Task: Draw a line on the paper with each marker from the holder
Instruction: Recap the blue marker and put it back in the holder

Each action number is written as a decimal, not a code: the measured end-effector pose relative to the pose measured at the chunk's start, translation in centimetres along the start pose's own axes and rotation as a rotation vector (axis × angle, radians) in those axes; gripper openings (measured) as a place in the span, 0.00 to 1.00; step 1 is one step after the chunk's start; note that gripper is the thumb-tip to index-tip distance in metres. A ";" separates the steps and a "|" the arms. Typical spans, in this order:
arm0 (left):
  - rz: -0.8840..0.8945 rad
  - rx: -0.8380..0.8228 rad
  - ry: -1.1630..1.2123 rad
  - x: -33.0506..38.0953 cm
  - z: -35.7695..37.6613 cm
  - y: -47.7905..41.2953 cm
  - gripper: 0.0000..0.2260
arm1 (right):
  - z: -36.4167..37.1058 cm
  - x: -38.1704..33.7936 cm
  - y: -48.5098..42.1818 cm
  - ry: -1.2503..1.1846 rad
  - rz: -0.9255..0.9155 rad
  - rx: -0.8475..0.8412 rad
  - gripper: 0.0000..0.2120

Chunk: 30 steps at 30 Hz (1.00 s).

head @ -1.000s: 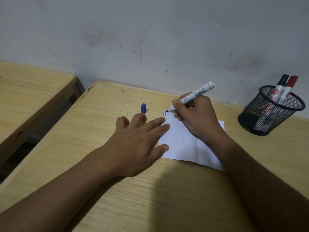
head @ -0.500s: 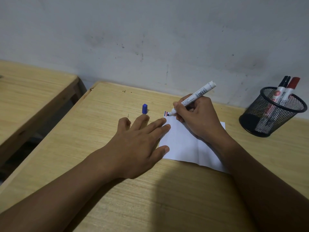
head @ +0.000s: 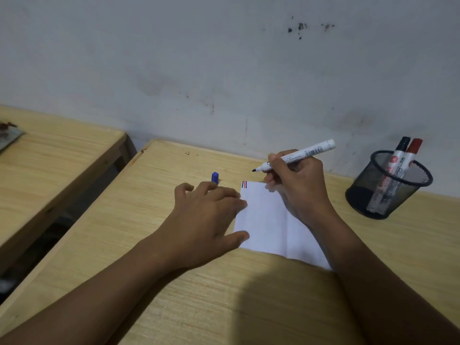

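A white sheet of paper (head: 268, 217) lies on the wooden desk, with short red, blue and dark lines (head: 244, 184) at its far left corner. My right hand (head: 298, 188) grips an uncapped white marker (head: 306, 152), its dark tip lifted off the paper and pointing left. My left hand (head: 206, 215) rests palm down at the paper's left edge, fingers slightly curled, holding nothing. A blue cap (head: 214, 177) stands upright just beyond my left fingers. A black mesh holder (head: 388, 188) at the right holds a black-capped marker (head: 398, 155) and a red-capped marker (head: 412, 153).
The desk (head: 149, 245) backs onto a stained white wall. A second wooden desk (head: 54, 160) stands to the left across a dark gap, with a small flat object (head: 7, 138) on it at the frame's edge.
My right hand has lifted the marker tip off the paper's corner and up to the left. My left hand's fingers have curled back a little from the paper's edge.
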State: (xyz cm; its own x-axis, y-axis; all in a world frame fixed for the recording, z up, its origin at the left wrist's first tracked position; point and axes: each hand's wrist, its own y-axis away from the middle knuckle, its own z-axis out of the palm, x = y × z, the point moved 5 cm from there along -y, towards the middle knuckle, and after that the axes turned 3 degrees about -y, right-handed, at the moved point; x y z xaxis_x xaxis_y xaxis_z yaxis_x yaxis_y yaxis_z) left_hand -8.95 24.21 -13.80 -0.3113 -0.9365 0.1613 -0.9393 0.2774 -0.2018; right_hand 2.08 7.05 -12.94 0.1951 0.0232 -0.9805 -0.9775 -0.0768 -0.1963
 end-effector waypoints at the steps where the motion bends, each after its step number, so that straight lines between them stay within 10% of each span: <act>1: -0.049 0.054 0.041 -0.3 -0.2 0.1 0.28 | -0.3 -0.7 0.0 -0.027 -0.027 0.025 0.11; 5: -0.312 0.320 0.109 -2.0 -2.7 -1.0 0.22 | -1.5 -4.1 0.1 -0.073 -0.106 0.047 0.13; 14: -0.527 0.150 0.150 -2.4 -4.7 -4.5 0.07 | -4.6 -9.4 3.4 -0.086 -0.131 0.052 0.10; 20: -0.333 0.320 1.055 5.2 -11.5 -4.3 0.04 | -6.8 -14.5 5.2 -0.151 -0.172 0.091 0.10; 30: -0.074 0.307 1.205 14.7 -17.3 -5.0 0.04 | -10.1 -22.3 9.0 -0.071 -0.273 0.030 0.09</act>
State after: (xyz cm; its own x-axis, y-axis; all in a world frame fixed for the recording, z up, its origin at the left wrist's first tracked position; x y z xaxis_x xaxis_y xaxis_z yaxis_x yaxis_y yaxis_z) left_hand -11.30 12.75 6.29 -0.3456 -0.1097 0.9320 -0.9382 0.0190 -0.3457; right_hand -10.22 -4.26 7.04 0.4469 0.1085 -0.8880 -0.8915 -0.0282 -0.4521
